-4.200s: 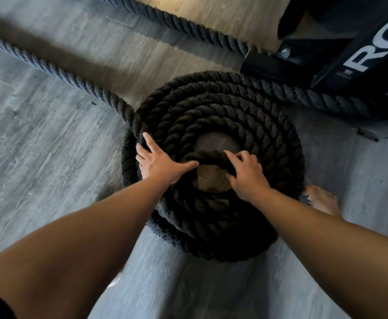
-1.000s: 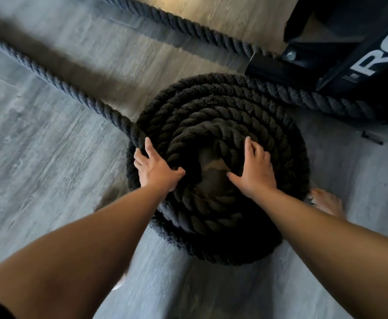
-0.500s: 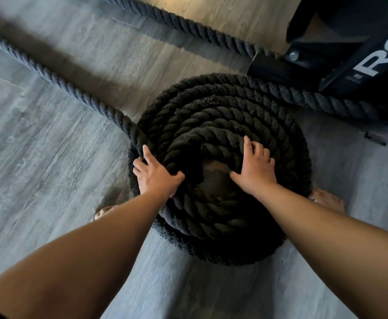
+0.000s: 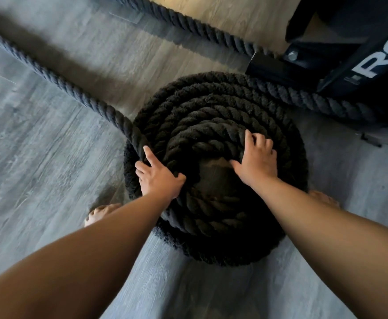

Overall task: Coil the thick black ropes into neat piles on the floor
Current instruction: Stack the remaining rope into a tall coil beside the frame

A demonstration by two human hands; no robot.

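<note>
A thick black rope is wound into a round stacked coil point(image 4: 211, 107) on the grey wood floor, with a small hole showing floor at its centre. My left hand point(image 4: 158, 178) presses on the coil's left side, index finger stretched out, thumb on the inner turns. My right hand point(image 4: 257, 160) lies on the inner turns to the right of the hole, fingers bent over the rope. A loose length of the same rope point(image 4: 57, 81) runs from the coil's left edge off to the upper left.
A second rope length point(image 4: 195, 26) crosses the floor at the top and meets a black metal rack base point(image 4: 340, 61) at the upper right; another stretch point(image 4: 310, 100) runs along that base. My bare feet point(image 4: 100, 212) point(image 4: 324, 198) stand on either side of the coil.
The inner turns have closed in, so the centre hole is smaller than four seconds ago. My right hand slid from the hole's near edge up onto the inner turns; my left hand has barely moved.
</note>
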